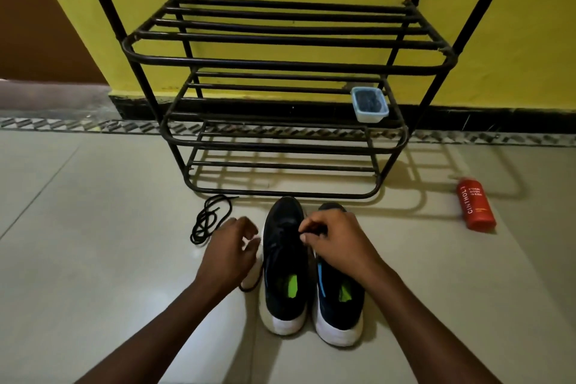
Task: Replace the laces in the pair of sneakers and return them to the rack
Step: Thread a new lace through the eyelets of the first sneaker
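Two dark sneakers with white soles stand side by side on the floor, toes toward the rack: the left sneaker [285, 262] and the right sneaker [338, 296]. My right hand [335, 238] pinches a black lace over the left sneaker's eyelets and covers the right sneaker's front. My left hand [232, 251] hovers just left of that sneaker, fingers curled; a black lace end [249, 285] loops out below it. A loose black lace [207, 220] lies coiled on the floor further left. The black metal shoe rack [280, 62] stands right behind.
A small clear tub [370, 104] with dark contents sits on the rack's middle shelf at right. A red bottle [475, 204] lies on the floor to the right. Pale floor tiles spread on both sides; a yellow wall stands behind the rack.
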